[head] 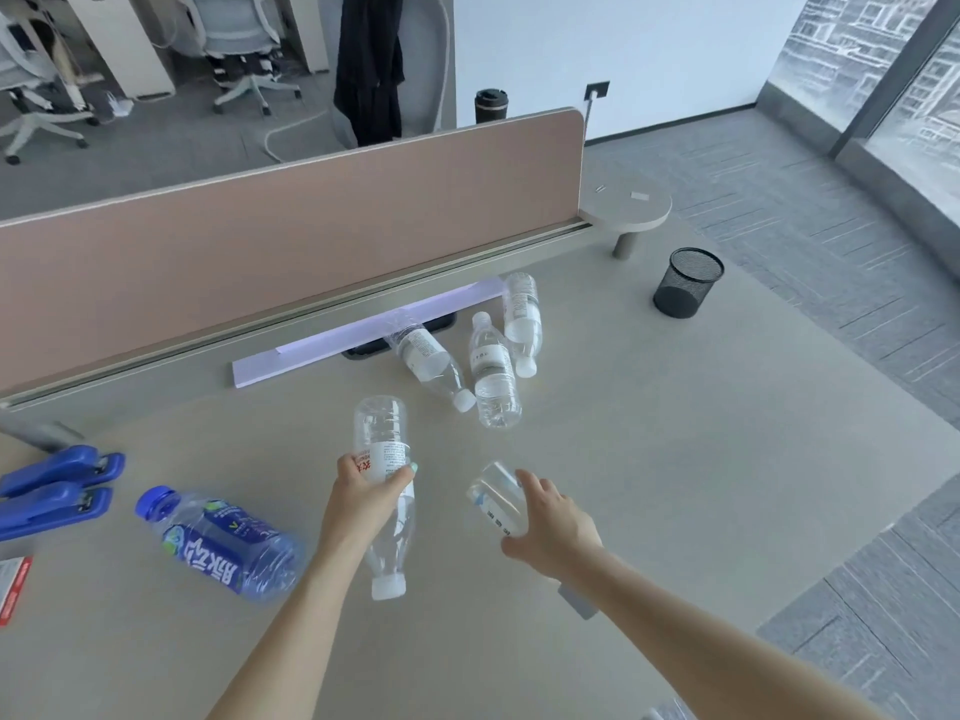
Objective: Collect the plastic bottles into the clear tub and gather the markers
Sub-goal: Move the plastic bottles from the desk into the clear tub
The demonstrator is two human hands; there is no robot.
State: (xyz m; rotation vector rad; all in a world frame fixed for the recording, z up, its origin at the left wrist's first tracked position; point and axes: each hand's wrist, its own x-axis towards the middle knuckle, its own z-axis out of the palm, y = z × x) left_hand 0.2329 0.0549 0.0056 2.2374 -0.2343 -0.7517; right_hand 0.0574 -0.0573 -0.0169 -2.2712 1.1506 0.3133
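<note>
- Six plastic bottles visible on the beige desk [675, 485], head view only.
- Left hand [363, 498], centre of frame: fingers and thumb curled round a clear bottle [383, 449] at its red-and-white label; white cap points toward the bottom of the frame, base toward the divider.
- Right hand [553, 527], right of centre: fingers wrapped over a second clear bottle [493, 498]; its base faces up-left, neck end hidden under the palm.
- Three clear bottles lying together above centre, near the divider: one [428, 361] angled with cap toward lower right, one [493, 376] with cap toward the top, one [522, 319] with cap toward the bottom. The middle one lies just beside both neighbours; contact cannot be told.
- Blue bottle [223, 545] with blue cap lies on its side at lower left, cap toward upper left, apart from both hands.
- Clear tub and markers: cannot find them in this view.
- Two blue staplers [57, 491] at left edge, side by side.
- Red-and-white packet [13, 589] cut off at lower left edge.
- Black mesh cup [688, 283] upright at upper right of the desk, well apart from the bottles.
- White strip [363, 330] along the foot of the tan divider panel [260, 236].
- Office chairs [244, 49] and dark garment [369, 65] beyond the divider, top of frame.
</note>
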